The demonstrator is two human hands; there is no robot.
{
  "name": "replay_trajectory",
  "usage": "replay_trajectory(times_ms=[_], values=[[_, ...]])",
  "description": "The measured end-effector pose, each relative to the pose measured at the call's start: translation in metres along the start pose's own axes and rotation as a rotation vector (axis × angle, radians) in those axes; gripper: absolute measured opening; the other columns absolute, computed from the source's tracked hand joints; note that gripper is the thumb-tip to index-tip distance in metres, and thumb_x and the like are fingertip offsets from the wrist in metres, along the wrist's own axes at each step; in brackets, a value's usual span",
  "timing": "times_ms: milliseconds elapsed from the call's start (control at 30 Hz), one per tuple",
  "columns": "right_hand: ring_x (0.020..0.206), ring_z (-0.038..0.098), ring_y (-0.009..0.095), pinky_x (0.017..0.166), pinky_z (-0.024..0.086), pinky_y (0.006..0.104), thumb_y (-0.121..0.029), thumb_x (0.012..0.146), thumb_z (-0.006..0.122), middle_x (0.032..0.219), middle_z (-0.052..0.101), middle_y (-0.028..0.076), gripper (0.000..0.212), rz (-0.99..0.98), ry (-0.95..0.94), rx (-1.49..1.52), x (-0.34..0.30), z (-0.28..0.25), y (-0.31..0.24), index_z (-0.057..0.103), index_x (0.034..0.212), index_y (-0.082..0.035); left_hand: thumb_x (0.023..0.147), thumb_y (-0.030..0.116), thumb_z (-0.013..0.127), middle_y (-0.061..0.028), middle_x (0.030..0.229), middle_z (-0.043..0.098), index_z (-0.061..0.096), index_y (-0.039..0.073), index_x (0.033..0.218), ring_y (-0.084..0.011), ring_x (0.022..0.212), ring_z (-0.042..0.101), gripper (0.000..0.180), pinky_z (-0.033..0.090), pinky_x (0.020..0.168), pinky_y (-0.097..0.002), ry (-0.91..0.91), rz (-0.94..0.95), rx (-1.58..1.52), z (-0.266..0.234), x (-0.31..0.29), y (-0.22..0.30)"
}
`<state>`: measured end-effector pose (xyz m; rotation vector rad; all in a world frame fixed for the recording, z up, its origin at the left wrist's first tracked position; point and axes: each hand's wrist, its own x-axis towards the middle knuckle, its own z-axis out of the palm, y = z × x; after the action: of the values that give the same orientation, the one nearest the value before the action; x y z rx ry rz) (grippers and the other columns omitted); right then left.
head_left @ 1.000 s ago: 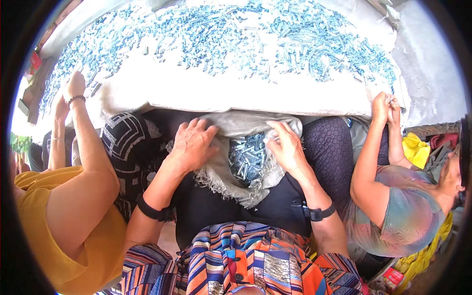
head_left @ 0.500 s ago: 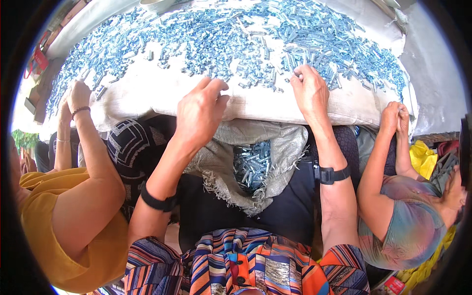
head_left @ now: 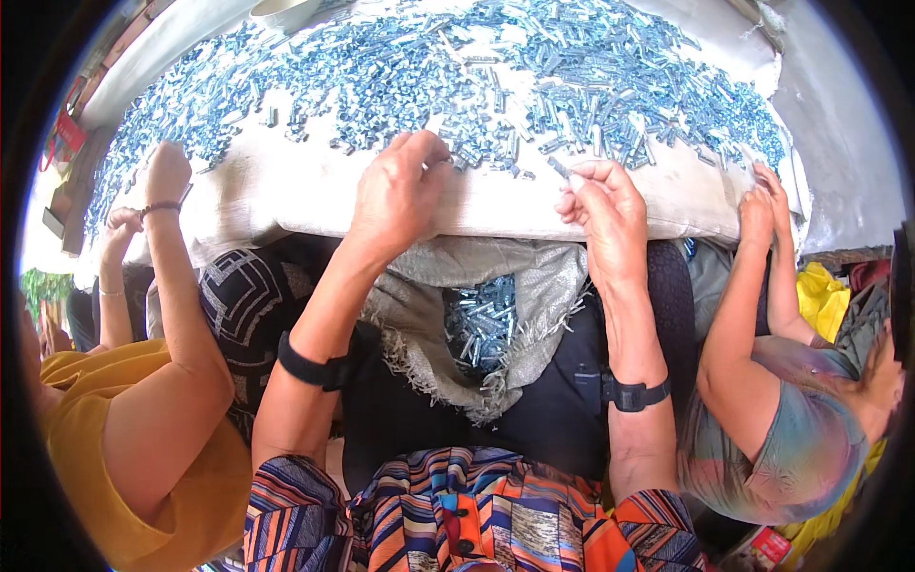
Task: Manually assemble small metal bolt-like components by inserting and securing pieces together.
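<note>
Many small blue-silver metal pieces point(head_left: 381, 105), some short, some stick-like, lie spread over a pale cloth-covered table point(head_left: 315, 195). My right hand point(head_left: 610, 205) is lifted just above the cloth's near part, thumb and fingers pinching one stick-like metal piece point(head_left: 559, 168). At the near edge of the pile is my left hand point(head_left: 400, 191), its fingers curled closed; what they hold, if anything, is hidden. An open woven sack point(head_left: 410, 367) lies on my lap, between my forearms, with more metal pieces point(head_left: 484, 329) inside.
Co-workers sit close on both sides, one in a mustard top point(head_left: 143, 448) at left, one in a multicoloured top point(head_left: 782, 419) at right; their hands are at the table's near edge. A pale bowl point(head_left: 283, 13) stands at the far side. Yellow bags point(head_left: 820, 296) lie at right.
My right hand has drawn back from the pile toward me, with a metal piece now showing in its fingers. My left hand has moved slightly forward and right to the pile's edge.
</note>
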<state>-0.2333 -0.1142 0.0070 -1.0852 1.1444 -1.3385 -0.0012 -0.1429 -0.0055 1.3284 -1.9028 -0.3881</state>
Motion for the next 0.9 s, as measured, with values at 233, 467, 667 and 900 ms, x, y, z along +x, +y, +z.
replay_trajectory(times_ms=[233,467,667,900], values=[[0.065,0.056,0.009,0.061,0.046,0.0228,-0.005,0.090,0.052,0.076,0.058,0.004,0.008,0.108,-0.152,0.161,-0.040,0.017,-0.008,0.058,0.091,0.000,0.085,0.007,0.060,-0.0032,0.083,0.061,0.058,0.002,0.093,-0.0102,0.074,0.060,0.010,0.049,0.070,-0.0239,-0.241,-0.454,-1.043,-0.017,-0.031,0.045],[0.065,0.057,0.010,0.060,0.047,0.0239,-0.005,0.090,0.053,0.077,0.059,0.004,0.008,0.125,-0.191,0.226,-0.058,0.029,-0.007,0.059,0.089,0.000,0.088,0.010,0.060,-0.0033,0.080,0.062,0.060,0.000,0.097,-0.0099,0.072,0.060,0.013,0.049,0.070,-0.0234,-0.266,-0.506,-1.135,-0.020,-0.052,0.061],[0.066,0.058,0.011,0.060,0.048,0.0246,-0.005,0.090,0.053,0.078,0.060,0.006,0.009,0.175,-0.212,0.340,-0.067,0.030,-0.007,0.059,0.094,0.001,0.088,0.011,0.062,-0.0025,0.077,0.060,0.060,0.002,0.090,-0.0087,0.066,0.057,0.010,0.046,0.064,-0.0221,-0.271,-0.476,-1.211,-0.019,-0.058,0.059],[0.063,0.057,0.013,0.058,0.049,0.0252,-0.011,0.094,0.051,0.079,0.059,0.006,0.014,0.368,-0.380,0.504,-0.081,0.023,-0.004,0.057,0.100,0.000,0.085,0.018,0.066,-0.0003,0.072,0.056,0.056,0.004,0.088,-0.0075,0.059,0.052,0.018,0.042,0.058,-0.0211,-0.421,-0.412,-1.324,-0.018,-0.069,0.056]])
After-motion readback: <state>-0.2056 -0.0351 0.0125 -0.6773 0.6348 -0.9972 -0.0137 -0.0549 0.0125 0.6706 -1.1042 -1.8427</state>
